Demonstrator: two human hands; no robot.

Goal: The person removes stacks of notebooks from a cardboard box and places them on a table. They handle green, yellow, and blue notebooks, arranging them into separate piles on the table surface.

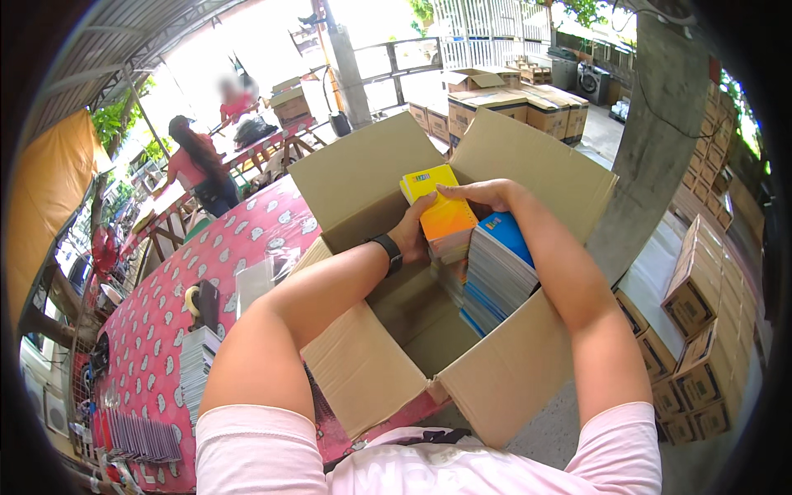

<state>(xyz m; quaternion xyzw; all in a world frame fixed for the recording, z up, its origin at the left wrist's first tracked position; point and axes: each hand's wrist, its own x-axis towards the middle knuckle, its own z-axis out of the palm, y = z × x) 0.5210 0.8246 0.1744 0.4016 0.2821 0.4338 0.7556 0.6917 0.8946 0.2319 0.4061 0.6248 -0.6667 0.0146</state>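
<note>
An open cardboard box [363,351] stands in front of me with its flaps spread outward. Over its far side, both my hands grip a stack of yellow-and-orange notebooks [450,221]. My left hand [410,231] wraps the stack's left side, thumb on the top cover. From the right, my right hand [483,195] reaches over, its thumb on the top cover too and its fingers partly hidden behind the stack. Beside it, inside the box on the right, rises a tall pile of blue-covered notebooks [505,268]. The box's near left part shows bare cardboard bottom.
A table with a pink patterned cloth [247,219] lies to my left, bearing a tape dispenser [202,305], a stack of booklets [196,363] and a row of purplish booklets [144,437]. Closed cartons [701,363] stack at right. Two people work at tables far left. A concrete post [660,124] stands right.
</note>
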